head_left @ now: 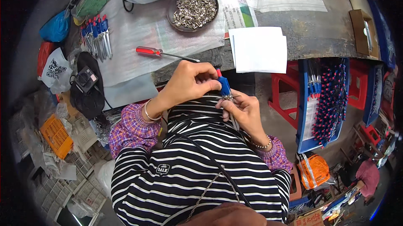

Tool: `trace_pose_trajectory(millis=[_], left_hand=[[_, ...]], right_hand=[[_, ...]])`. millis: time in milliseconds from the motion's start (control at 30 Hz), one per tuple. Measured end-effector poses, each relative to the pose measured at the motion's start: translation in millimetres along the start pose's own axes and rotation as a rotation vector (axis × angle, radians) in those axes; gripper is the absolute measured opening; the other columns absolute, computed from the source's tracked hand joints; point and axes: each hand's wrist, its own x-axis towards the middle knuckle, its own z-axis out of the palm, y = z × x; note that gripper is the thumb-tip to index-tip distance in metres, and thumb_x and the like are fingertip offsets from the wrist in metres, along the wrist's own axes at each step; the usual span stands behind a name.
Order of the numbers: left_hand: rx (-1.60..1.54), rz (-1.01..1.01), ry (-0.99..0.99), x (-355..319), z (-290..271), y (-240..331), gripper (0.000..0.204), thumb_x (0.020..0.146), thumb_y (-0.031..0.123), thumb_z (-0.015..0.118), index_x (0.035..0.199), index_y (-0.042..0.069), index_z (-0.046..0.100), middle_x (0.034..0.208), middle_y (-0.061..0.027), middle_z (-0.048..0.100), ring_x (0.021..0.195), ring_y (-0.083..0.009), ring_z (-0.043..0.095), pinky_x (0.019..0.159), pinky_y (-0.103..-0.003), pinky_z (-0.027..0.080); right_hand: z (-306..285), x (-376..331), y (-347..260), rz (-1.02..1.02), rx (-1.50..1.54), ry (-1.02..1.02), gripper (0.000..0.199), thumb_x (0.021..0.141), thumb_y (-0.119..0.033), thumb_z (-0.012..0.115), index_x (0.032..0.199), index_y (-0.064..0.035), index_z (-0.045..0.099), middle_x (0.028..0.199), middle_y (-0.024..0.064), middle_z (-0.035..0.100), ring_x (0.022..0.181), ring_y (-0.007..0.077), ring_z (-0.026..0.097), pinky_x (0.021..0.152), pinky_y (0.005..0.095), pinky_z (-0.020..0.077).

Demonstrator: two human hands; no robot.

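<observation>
Striped top [201, 171]: filled the near view, hands working just above the chest
Finished bundle [97, 36]: blue-handled tools lay grouped at the far left, likely set aside
Left hand [189, 83]: fingers closed round the blue handle [224, 85], steadying it upright
Right hand [243, 110]: pinched shut on the metal tip below, apparently fitting it
Bowl [195, 8]: small metal parts within reach
Blue rack [325, 104]: held rows of red-tipped pieces at right

Even, diffuse daylight; shadows soft and faint. Centre sharp. Strong fisheye bending toward the rim, black vignette at the corners. Mild glare on the white paper sheet [258, 49]; periphery slightly blurred.
</observation>
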Motion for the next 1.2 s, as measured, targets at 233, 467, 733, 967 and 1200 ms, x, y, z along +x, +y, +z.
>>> trace_pose_trajectory(millis=[233, 467, 733, 967, 1200], left_hand=[[0.144, 0.105, -0.013, 13, -22, 8, 0.016, 0.072, 0.008, 0.074, 0.084, 0.0, 0.067, 0.066, -0.0029, 0.064, 0.055, -0.0038, 0.055, 0.049, -0.019, 0.042], [0.745, 0.439, 0.491, 80, -76, -10, 0.019, 0.075, 0.011, 0.066, 0.092, 0.004, 0.066, 0.085, -0.0105, 0.063, 0.079, -0.0279, 0.059, 0.072, -0.036, 0.047], [0.71, 0.448, 0.452, 88, -77, -20, 0.009, 0.074, 0.008, 0.064, 0.083, 0.006, 0.066, 0.077, -0.0088, 0.064, 0.074, -0.0269, 0.06, 0.068, -0.036, 0.047], [0.506, 0.377, 0.438, 83, -83, -14, 0.011, 0.076, 0.002, 0.064, 0.086, 0.003, 0.069, 0.078, -0.0062, 0.066, 0.066, -0.0121, 0.06, 0.06, -0.024, 0.045], [0.419, 0.414, 0.489, 85, -85, -20, 0.009, 0.073, 0.002, 0.065, 0.082, 0.004, 0.07, 0.07, -0.0034, 0.064, 0.053, -0.0074, 0.052, 0.05, -0.021, 0.04]], right_hand=[[-6, 12, -18, 0.11, 0.242, 0.008, 0.032, 0.086, -0.004, 0.058, 0.114, 0.0114, 0.054, 0.08, 0.0138, 0.064, 0.055, 0.008, 0.054, 0.05, 0.0197, 0.0477], [-12, 15, -15, 0.048, 0.311, 0.037, 0.035, 0.087, -0.007, 0.059, 0.115, 0.0118, 0.052, 0.082, 0.014, 0.063, 0.056, 0.009, 0.054, 0.05, 0.0205, 0.048], [-14, 15, -7, 0.096, 0.357, 0.018, 0.034, 0.088, -0.006, 0.057, 0.117, 0.01, 0.052, 0.082, 0.0134, 0.064, 0.057, 0.0087, 0.054, 0.052, 0.0208, 0.0486], [-13, 16, -4, 0.111, 0.351, 0.01, 0.033, 0.088, -0.005, 0.056, 0.117, 0.0096, 0.052, 0.082, 0.014, 0.064, 0.058, 0.0088, 0.055, 0.053, 0.0209, 0.0493], [-11, 16, 0, 0.133, 0.343, -0.006, 0.032, 0.088, -0.004, 0.056, 0.117, 0.0095, 0.052, 0.083, 0.0145, 0.064, 0.059, 0.0088, 0.056, 0.053, 0.0208, 0.0492]])
